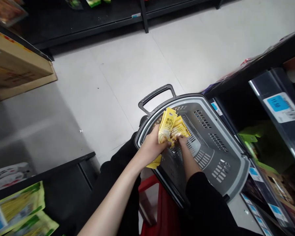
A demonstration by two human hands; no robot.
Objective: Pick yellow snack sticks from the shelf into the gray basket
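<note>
My left hand (153,144) is closed around several yellow sachets (167,123) with dark printed characters, held over the near-left side of a grey shopping basket (211,129). My right hand (182,140) reaches down into the basket, its fingers closed on more yellow sachets (179,126). These sit just right of and below the ones in my left hand. Another yellow packet (155,162) shows under my left wrist, by the basket's rim. Parts of the right fingers are hard to make out against the packets.
The basket's black handle (157,95) stands out at its far side. Red plastic (162,209) lies below the basket. Shelves with price tags (282,105) flank the right; a low shelf with yellow-green bags (19,203) is at left. A cardboard box (19,68) juts in at upper left.
</note>
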